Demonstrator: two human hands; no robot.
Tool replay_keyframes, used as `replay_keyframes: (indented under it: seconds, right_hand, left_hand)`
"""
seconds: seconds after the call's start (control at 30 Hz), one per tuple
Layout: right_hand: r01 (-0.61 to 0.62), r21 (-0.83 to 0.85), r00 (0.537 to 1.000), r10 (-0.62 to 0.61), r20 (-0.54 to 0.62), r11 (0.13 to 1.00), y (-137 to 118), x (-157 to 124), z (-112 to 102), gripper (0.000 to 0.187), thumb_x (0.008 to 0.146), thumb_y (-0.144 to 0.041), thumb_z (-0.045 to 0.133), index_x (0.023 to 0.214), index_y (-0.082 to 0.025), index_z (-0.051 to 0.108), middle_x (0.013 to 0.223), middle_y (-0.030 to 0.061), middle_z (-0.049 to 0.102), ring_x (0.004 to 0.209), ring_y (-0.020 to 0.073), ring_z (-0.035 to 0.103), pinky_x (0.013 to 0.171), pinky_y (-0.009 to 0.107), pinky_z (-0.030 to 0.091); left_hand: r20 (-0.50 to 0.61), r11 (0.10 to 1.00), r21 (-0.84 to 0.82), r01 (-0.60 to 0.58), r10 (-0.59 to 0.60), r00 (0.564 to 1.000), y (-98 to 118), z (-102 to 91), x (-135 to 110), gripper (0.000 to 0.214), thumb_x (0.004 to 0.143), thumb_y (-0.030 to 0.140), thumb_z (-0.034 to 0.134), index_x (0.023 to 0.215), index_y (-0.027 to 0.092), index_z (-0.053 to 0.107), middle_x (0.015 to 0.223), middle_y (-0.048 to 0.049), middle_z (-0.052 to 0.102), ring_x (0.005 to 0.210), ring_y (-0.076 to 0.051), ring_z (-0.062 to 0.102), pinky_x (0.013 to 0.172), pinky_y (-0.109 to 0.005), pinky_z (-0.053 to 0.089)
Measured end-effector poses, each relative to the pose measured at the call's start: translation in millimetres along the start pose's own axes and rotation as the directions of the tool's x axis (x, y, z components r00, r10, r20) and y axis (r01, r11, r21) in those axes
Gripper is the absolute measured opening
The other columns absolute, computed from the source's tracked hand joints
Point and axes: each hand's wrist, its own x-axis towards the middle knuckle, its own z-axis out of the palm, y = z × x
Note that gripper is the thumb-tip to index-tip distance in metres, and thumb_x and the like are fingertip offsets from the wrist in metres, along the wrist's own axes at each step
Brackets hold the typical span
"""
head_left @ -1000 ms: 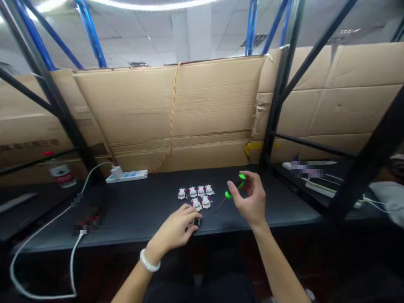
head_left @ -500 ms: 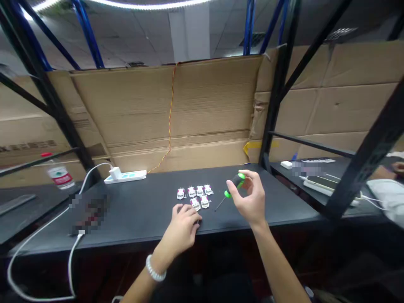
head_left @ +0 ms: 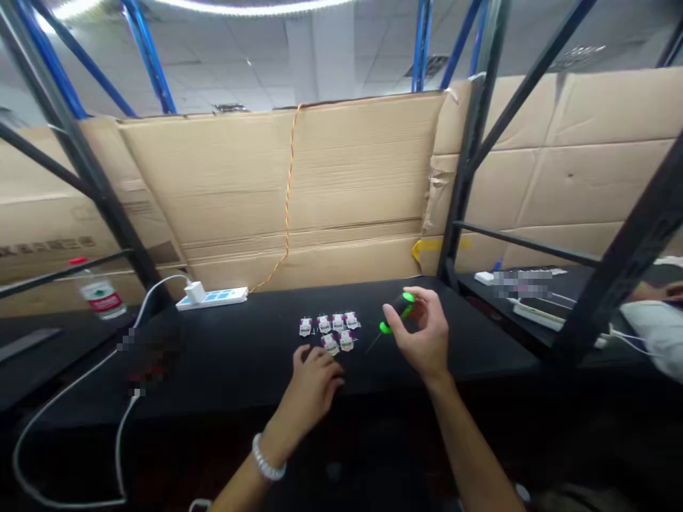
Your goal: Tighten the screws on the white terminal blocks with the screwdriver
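Observation:
My right hand [head_left: 424, 334] holds a small screwdriver [head_left: 395, 314] with a black and green handle, its thin shaft slanting down and left towards the black table [head_left: 229, 355]. Several small white and magenta parts [head_left: 335, 330] lie in two rows just left of the screwdriver tip. My left hand [head_left: 314, 380] rests knuckles up at the table's front edge, just below those parts; its fingers are curled over something I cannot make out. A beaded bracelet sits on that wrist.
A white power strip [head_left: 213, 297] with a plugged charger lies at the back left, its white cable [head_left: 125, 419] looping off the front edge. A bottle [head_left: 100, 295] stands far left. Cardboard walls the back. Black frame posts flank the table. A co-worker's sleeve [head_left: 654, 334] is far right.
My left hand has drawn slightly back and right along the front edge. The right hand with the screwdriver has stayed almost still. The view has shifted a little.

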Motion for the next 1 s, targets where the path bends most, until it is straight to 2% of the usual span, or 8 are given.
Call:
replay_keyframes:
  seconds: [0.1, 0.33, 0.6, 0.77, 1.0]
  right_hand:
    - [0.001, 0.006, 1.0, -0.001, -0.001, 1.0, 0.1, 0.4, -0.7, 0.034, 0.088, -0.039, 0.081, 0.114, -0.024, 0.064, 0.103, 0.0042, 0.065, 0.087, 0.0204, 0.069, 0.072, 0.034, 0.064]
    - [0.0, 0.008, 1.0, 0.0, 0.0, 1.0, 2.2, 0.3, -0.8, 0.036, 0.088, -0.038, 0.082, 0.115, -0.024, 0.064, 0.105, 0.0044, 0.065, 0.088, 0.0207, 0.07, 0.075, 0.035, 0.064]
    - [0.003, -0.005, 1.0, -0.003, 0.006, 1.0, -0.1, 0.3, -0.7, 0.035, 0.089, -0.04, 0.081, 0.115, -0.024, 0.063, 0.103, 0.0042, 0.065, 0.086, 0.0206, 0.07, 0.074, 0.035, 0.064]
    - [0.001, 0.01, 1.0, -0.001, 0.0, 1.0, -0.1, 0.8, -1.4, 0.035, 0.088, -0.039, 0.081, 0.114, -0.024, 0.063, 0.102, 0.0039, 0.064, 0.086, 0.0201, 0.069, 0.074, 0.034, 0.064]
    - [-0.002, 0.017, 1.0, 0.002, 0.0, 1.0, 1.9, -0.2, -0.2, 0.036, 0.087, -0.038, 0.082, 0.114, -0.024, 0.064, 0.104, 0.0044, 0.065, 0.088, 0.0211, 0.07, 0.074, 0.035, 0.064]
  left_hand:
    - [0.009, 1.0, -0.001, 0.016, -0.016, 1.0, 1.5, -3.5, 0.6, 0.015, 0.099, 0.016, 0.064, 0.098, 0.023, 0.077, 0.104, -0.0061, 0.079, 0.112, -0.03, 0.064, 0.119, -0.065, 0.028]
    - [-0.001, 0.999, -0.024, 0.027, -0.027, 1.0, -4.1, -11.9, -2.2, 0.025, 0.096, 0.008, 0.061, 0.104, 0.025, 0.077, 0.11, -0.006, 0.08, 0.115, -0.03, 0.064, 0.119, -0.065, 0.027]
    - [0.017, 1.0, 0.022, -0.016, 0.015, 1.0, -0.1, 1.4, -4.1, 0.024, 0.095, 0.009, 0.061, 0.099, 0.026, 0.078, 0.104, -0.0064, 0.08, 0.115, -0.032, 0.063, 0.116, -0.066, 0.028]
    - [0.011, 0.998, 0.052, -0.019, 0.018, 1.0, 0.9, 6.6, -5.4, 0.028, 0.096, 0.005, 0.059, 0.099, 0.025, 0.078, 0.105, -0.0066, 0.079, 0.112, -0.031, 0.064, 0.112, -0.061, 0.031]
    - [-0.019, 0.999, 0.036, 0.002, -0.001, 1.0, -0.5, 11.1, -2.2, 0.019, 0.103, 0.017, 0.065, 0.09, 0.024, 0.078, 0.097, -0.004, 0.079, 0.104, -0.028, 0.063, 0.106, -0.054, 0.031]
